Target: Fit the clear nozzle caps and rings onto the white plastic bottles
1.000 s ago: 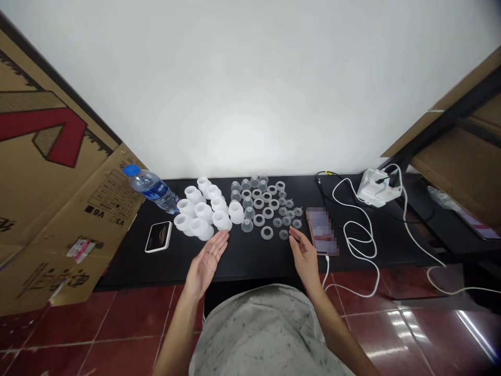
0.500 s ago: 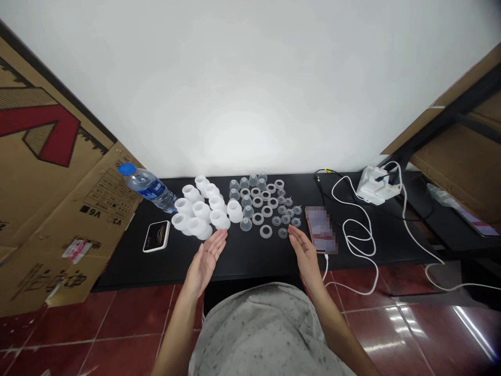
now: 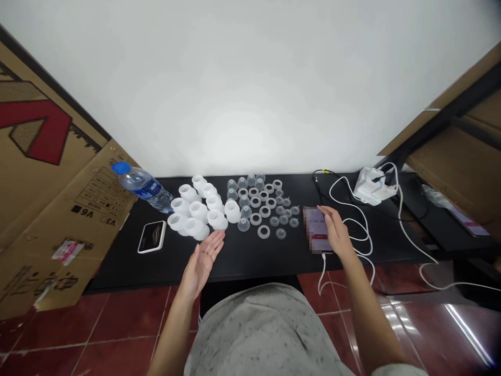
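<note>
My left hand [image 3: 202, 262] is held palm up and open at the front of the black table, fingers stretched toward a group of small white plastic bottles [image 3: 199, 211]. Nothing lies in it. My right hand [image 3: 337, 233] is over the right edge of a phone [image 3: 318, 225], fingers extended and holding nothing; whether its fingertips touch the screen I cannot tell. Between the hands are several clear dome caps [image 3: 243, 224], translucent rings [image 3: 263, 232] and small clear round lids with tabs [image 3: 281, 234], laid out in loose rows.
A water bottle [image 3: 144, 187] leans at the left near a cardboard box [image 3: 94, 203]. A white-edged black device [image 3: 152, 236] lies before it. White cables [image 3: 368, 222] run from a white power strip [image 3: 371, 187] at the right. The black table [image 3: 242, 263] meets a white wall.
My right hand has moved right, from beside the clear lids to over the phone. My left hand stays nearly where it was. The whole view has shifted slightly.
</note>
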The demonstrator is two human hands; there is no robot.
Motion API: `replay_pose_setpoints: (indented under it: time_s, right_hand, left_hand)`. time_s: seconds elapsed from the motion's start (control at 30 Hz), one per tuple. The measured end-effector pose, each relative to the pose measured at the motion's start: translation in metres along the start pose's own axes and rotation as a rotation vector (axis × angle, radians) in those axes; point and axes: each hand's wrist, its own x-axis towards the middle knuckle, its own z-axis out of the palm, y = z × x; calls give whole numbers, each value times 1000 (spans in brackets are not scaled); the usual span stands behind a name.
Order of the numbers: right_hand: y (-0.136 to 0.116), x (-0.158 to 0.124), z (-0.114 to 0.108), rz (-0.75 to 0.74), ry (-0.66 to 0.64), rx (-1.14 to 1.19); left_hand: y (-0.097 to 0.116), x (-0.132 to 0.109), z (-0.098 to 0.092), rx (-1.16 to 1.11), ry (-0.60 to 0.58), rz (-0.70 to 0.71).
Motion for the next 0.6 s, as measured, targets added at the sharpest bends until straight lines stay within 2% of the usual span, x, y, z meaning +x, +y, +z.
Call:
replay_pose_setpoints:
  time_s: [0.1, 0.2, 0.4, 0.6]
  right_hand:
    - [13, 19, -2, -65, -116, -67]
    - [18, 20, -3, -75, -164, -68]
    - [22, -8, -15, -47, 20, 133]
    - [16, -13, -6, -31, 98, 170]
  left_hand:
    - [0, 0, 0, -1, 0, 7]
    - [0, 0, 1, 11, 7, 15]
    - [1, 0, 2, 8, 17, -3]
    - [1, 1, -1, -5, 16, -12]
